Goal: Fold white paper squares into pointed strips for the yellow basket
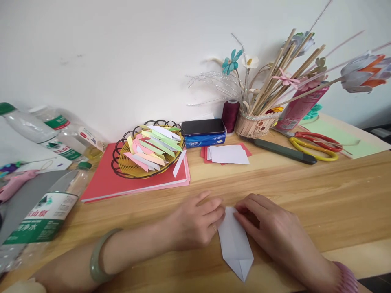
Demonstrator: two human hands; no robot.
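Note:
A white sheet of paper (235, 244), folded into a long pointed shape, lies flat on the wooden table (320, 195) near its front edge. My left hand (195, 221) presses on the paper's upper left edge with its fingertips; a green bangle sits on that wrist. From the other side, my right hand (271, 228) pinches and presses the paper's top right corner. The two sets of fingertips nearly meet at the paper's top. The pointed end toward me lies uncovered.
A wire basket (122, 156) of folded coloured paper strips stands on red card sheets. Behind are a phone on a tissue pack (203, 136), small red and white paper squares (229, 154), a vase of sticks and paper flowers (255, 122), a utility knife, scissors (316, 142). Water bottles (42, 211) lie left.

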